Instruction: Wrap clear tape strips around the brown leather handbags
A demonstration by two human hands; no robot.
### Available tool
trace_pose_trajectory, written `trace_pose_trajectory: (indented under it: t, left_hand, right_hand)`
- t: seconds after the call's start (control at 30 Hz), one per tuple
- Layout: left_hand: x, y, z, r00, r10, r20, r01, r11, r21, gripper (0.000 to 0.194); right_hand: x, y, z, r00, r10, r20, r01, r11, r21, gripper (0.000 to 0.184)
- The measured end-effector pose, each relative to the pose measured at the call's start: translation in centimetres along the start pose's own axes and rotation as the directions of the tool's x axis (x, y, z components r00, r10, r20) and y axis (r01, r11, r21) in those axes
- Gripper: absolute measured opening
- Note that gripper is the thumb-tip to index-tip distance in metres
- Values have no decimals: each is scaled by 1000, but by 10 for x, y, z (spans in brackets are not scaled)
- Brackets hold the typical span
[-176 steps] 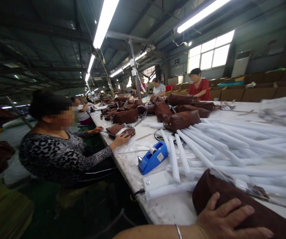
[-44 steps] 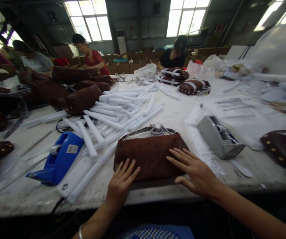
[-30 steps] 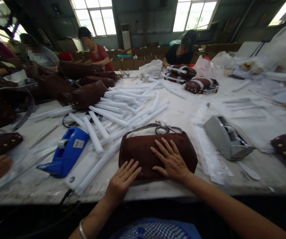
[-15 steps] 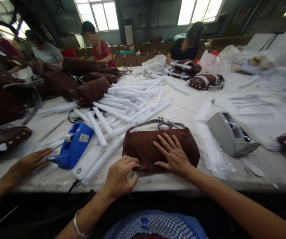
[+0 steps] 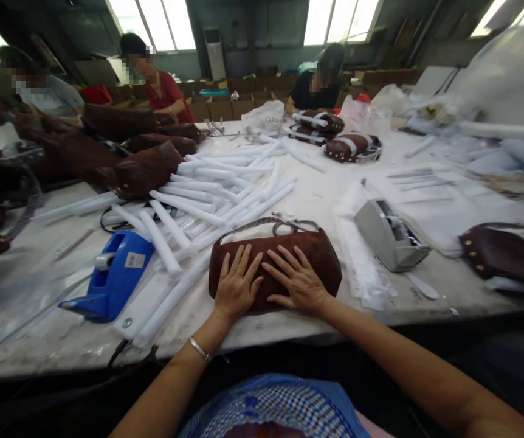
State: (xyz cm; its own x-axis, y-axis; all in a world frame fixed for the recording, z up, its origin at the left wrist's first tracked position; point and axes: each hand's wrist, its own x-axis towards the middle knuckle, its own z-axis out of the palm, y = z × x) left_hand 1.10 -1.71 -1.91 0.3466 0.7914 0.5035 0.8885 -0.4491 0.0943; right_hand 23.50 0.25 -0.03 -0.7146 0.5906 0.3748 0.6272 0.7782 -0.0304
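A brown suede handbag (image 5: 321,261) lies flat near the front edge of the white table (image 5: 326,194), its strap and metal ring at its far side. My left hand (image 5: 237,286) rests flat on the bag's left half, fingers spread. Beside it my right hand (image 5: 296,281) also presses flat on the bag's middle, fingers apart. Neither hand holds anything.
A blue tape dispenser (image 5: 113,275) sits left of the bag, a grey one (image 5: 387,234) to the right. Several white paper rolls (image 5: 207,194) lie behind. More brown bags (image 5: 138,167) pile at the left and far side. Other people sit across the table.
My left hand, curled at the bag's front edge half a second ago, now lies flat on top. The neighbour's hand at the left has gone from view.
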Motion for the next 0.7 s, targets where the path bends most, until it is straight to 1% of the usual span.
trace_pose_trajectory:
  t: [0.03,0.1,0.17,0.2,0.23,0.27,0.3,0.33,0.37,0.4,0.43,0.5,0.53,0.6,0.63,0.67,0.7]
  left_hand:
    - [-1,-1,-3,999,46,0,-46,999,-9,58]
    - [0,-1,-9,990,141,13,-140,989,-40,63]
    - [2,0,-13,980,197,38,-194,979,-68,67]
    - [3,0,-14,978,203,51,-199,977,-74,67]
    - [4,1,-15,979,194,61,-190,979,-74,66]
    - [4,2,-14,982,177,72,-172,983,-72,65]
    - [5,2,-14,983,164,82,-158,985,-68,64]
    - [5,3,-13,984,159,85,-153,986,-68,64]
    - [6,3,-11,984,157,80,-151,986,-71,64]
    - [6,4,-10,984,159,75,-153,985,-75,65]
    - [6,4,-8,984,164,65,-159,984,-79,65]
    - [6,4,-6,984,171,45,-167,982,-90,66]
    - [6,4,-4,985,170,42,-166,982,-96,66]
    - [7,3,-3,986,163,32,-159,981,-107,66]
    - [7,3,-3,987,158,25,-154,982,-111,67]
    - [7,3,-3,988,155,24,-151,982,-110,67]
    - [8,2,-4,987,156,26,-153,983,-104,67]
  right_hand:
    - [1,1,-5,1000,-10,0,10,1000,7,77]
    - [5,4,-25,999,-51,-16,51,999,16,71]
    - [6,9,-53,992,-68,-103,68,998,-2,65]
    - [5,11,-65,983,-43,-180,40,999,-20,63]
    - [2,14,-75,966,6,-259,-16,999,-36,64]
    - [-2,18,-80,945,67,-321,-86,995,-43,66]
    - [-8,21,-79,926,119,-359,-145,988,-46,69]
    - [-14,25,-72,921,160,-356,-189,981,-47,71]
    - [-20,28,-62,935,168,-314,-194,979,-55,72]
    - [-26,31,-48,956,147,-253,-170,983,-68,71]
    - [-30,34,-34,974,151,-167,-166,983,-79,71]
    - [-36,40,-13,981,185,-55,-189,978,-84,72]
    - [-37,42,-7,980,200,-22,-201,976,-79,72]
    - [-38,44,-6,981,196,-6,-196,979,-48,71]
    - [-40,44,-9,979,205,-22,-205,978,-26,69]
    - [-43,44,-12,966,250,-60,-251,968,3,67]
    - [-47,43,-14,935,337,-111,-334,941,45,66]
